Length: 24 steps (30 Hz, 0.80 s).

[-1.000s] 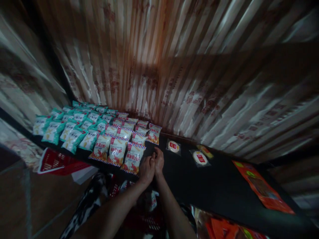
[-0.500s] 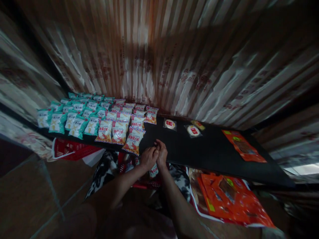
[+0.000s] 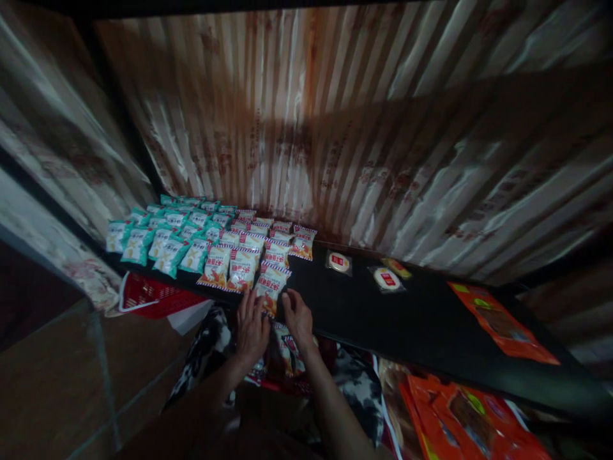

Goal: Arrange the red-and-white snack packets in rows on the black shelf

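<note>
My left hand [image 3: 251, 329] rests at the front edge of the black shelf [image 3: 364, 313], fingers stretched out toward the lower left side of an orange-and-white snack bag [image 3: 272, 284]. On the other side of that bag is my right hand [image 3: 297, 321], its fingers bent and apart from the left hand. Neither hand is closed round the bag; contact at the fingertips is hard to make out. More orange-and-white bags stand in rows behind and to its left. Farther left are rows of teal snack bags [image 3: 166, 255]. Below my hands, similar bags [image 3: 287, 354] lie in a red basket, partly covered by my forearms.
Two round white packaged pieces [image 3: 338, 262] and a small yellow packet [image 3: 397, 268] lie on the shelf. An orange packet [image 3: 502, 322] is at the right end. Underneath are a red basket [image 3: 143, 294] at left and orange packets [image 3: 460, 415] at right. Striped sheeting [image 3: 335, 128] hangs behind.
My hands were together in front of the shelf; they have parted and now lie on either side of the front orange-and-white bag. The view has shifted, so the shelf appears lower and farther right.
</note>
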Tool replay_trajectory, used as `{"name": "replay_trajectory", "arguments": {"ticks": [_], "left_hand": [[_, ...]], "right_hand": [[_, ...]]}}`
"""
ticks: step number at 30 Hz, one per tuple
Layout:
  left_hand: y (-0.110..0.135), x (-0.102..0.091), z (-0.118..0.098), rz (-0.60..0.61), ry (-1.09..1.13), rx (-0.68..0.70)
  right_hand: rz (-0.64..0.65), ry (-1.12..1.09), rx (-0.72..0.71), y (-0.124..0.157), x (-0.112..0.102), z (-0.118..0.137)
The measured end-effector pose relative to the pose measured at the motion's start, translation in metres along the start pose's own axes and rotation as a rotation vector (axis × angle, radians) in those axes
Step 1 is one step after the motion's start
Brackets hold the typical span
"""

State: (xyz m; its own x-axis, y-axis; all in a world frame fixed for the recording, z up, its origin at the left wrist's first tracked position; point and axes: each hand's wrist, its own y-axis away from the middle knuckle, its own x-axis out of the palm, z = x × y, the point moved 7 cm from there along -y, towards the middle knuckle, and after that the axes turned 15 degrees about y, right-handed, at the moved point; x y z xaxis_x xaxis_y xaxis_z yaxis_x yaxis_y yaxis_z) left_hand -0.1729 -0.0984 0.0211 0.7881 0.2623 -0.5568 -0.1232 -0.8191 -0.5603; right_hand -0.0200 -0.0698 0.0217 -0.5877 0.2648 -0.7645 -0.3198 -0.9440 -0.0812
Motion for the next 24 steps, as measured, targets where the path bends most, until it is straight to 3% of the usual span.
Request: {"name": "replay_trajectory", "arguments": {"ticks": [4,11,17,24], "left_hand": [[0.007,0.005,0.008,0.04,-0.021,0.021],[0.014,0.013,0.001,0.065,0.054,0.009],[0.014,0.013,-0.005,0.055,0.094,0.004],[-0.005,0.014,-0.009,0.057,0.144,-0.007]], "right_hand": [[0.031,-0.009,0.02,-0.001,0.011,0.006],[0.066,-0.17,0.068,-0.002,0.026,0.0],[0.023,-0.237,0.03,-0.001,0.019,0.005],[-0.055,-0.228,-0.01,-0.01,0.006,0.017]]}}
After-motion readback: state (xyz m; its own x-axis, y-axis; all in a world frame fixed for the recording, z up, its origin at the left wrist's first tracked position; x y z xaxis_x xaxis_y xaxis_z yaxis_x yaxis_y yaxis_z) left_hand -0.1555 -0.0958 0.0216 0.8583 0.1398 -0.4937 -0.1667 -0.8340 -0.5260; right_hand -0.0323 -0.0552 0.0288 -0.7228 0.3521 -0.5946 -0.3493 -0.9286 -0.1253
